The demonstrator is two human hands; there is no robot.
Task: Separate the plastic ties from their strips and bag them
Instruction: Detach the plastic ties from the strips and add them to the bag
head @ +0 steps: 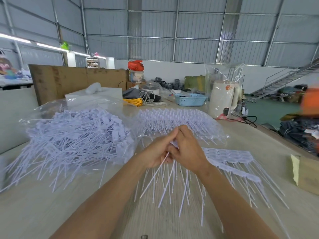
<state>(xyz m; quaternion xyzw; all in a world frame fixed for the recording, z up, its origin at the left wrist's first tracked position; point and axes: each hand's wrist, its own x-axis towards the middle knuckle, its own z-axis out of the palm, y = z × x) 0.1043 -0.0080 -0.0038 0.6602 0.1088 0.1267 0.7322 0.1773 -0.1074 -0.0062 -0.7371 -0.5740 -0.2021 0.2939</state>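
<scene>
Both hands were up together over the table (51, 213), just in front of the loose-tie bag (74, 135). My left hand (155, 152) was curled round the head end of a bunch of ties (169, 183); my right hand (188, 150) was pinching the same bunch from the other side. Tails fanned down toward me, clear of the tabletop. Couldn't tell how many were in the bunch: blurred, roughly a dozen tails visible.

Risks, as I judged them:
- Grip was only at the heads. A twist to snap them off could let tails spray out and drop on the table.
- Bag mouth left of my hands was slack and overfull, with tails already poking out. Stuffing more in could push ties off the edge.
- Loose tails could snag the strips (229, 157) lying just right of my hands and drag them.

Counts: one bag of loose ties, one further clear bag of unseparated strips (172, 119) behind my hands, at least two strips on the table to the right. Two hands, both busy.
</scene>
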